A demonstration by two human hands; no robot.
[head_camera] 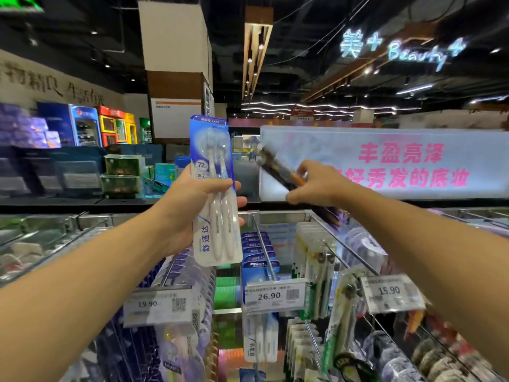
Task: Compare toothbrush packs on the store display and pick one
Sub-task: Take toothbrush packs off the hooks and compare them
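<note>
Far left there are stacked boxes on a dark shelf [82,201] and some bright drink fridges [110,125] way back by the wall. Nearer, the person's left hand [190,205] is wrapped around the middle of a blue-and-white toothbrush twin pack [214,194], thumb on the left edge and fingers curling round the right side. The pack stands pretty much upright, lifted above the peg display, with two white brushes showing through the blister.

Below it, a price tag reading 19.90 [157,306] sits at the end of a hook full of blue-white packs, and next one over to the right is a 26.90 tag [275,296] on a metal peg hook [264,252] with more blue packs [259,249] hanging behind it.

Moving right, the right hand [316,186] pinches a dark toothbrush pack [281,169] with an orange bit near the fingers. It's tilted, top end pointing up-left, and blurry, so the print is unreadable. The two hands are apart, each clamped on its own pack, roughly level with each other.

Right of that, green-and-white packs [316,271] hang on the near hooks, then a 15.90 tag [391,292]. Far behind the right hand is a lit white banner with pink Chinese lettering [413,164], and a neon "Beauty" sign [413,53] glows up near the ceiling.
</note>
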